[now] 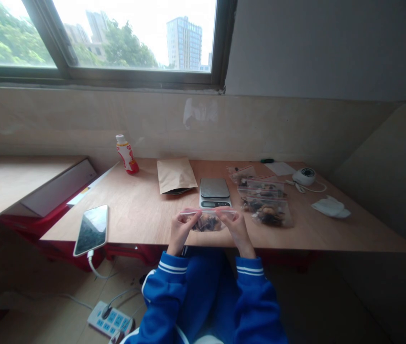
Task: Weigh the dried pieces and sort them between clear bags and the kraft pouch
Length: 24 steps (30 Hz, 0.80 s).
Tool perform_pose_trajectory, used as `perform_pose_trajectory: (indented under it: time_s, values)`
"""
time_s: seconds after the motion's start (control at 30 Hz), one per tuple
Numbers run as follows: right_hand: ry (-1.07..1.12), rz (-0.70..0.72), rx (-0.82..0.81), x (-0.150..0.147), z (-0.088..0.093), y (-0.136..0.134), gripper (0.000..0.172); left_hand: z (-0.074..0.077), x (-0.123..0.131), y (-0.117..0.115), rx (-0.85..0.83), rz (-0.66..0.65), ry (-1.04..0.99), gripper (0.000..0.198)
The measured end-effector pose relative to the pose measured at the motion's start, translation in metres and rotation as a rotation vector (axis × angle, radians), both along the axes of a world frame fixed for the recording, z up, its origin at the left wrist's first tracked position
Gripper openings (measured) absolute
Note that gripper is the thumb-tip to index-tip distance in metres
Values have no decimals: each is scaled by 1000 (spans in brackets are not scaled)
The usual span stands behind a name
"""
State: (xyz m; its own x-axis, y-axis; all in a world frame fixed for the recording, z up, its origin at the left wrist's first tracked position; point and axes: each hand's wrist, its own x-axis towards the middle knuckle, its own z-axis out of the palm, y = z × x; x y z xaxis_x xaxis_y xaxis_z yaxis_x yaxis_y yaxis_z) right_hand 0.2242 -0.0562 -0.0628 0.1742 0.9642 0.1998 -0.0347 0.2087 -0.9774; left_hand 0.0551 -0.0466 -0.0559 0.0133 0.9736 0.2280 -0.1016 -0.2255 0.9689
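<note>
My left hand [183, 229] and my right hand [234, 228] pinch the top edge of a clear zip bag [206, 220] from either side, holding it just above the wooden table [141, 210]. Dark dried pieces lie in the bag's lower part. Directly beyond the bag stands a silver digital kitchen scale [215, 192]. To the right, several similar zip bags of dark dried pieces [265, 210] lie overlapping on the table. Neither hand touches the scale or those bags.
A kraft paper pouch [176, 174] and a red-and-white plastic bottle [127, 155] stand at the back. A phone [91, 231] lies on its charging cable at the left edge. A white round device [303, 176] and white cloth [330, 207] sit right. A wall and window lie beyond.
</note>
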Motion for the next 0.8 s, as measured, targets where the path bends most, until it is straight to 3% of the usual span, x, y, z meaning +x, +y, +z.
perform_pose_trajectory:
  time_s: [0.53,0.8]
  values:
    - [-46,17,65,-3,5,-1,18,-1,1,-3,51,127,0,23]
    - [0,-11,79,-2,3,-2,16,-1,1,-3,-45,-94,-50,32]
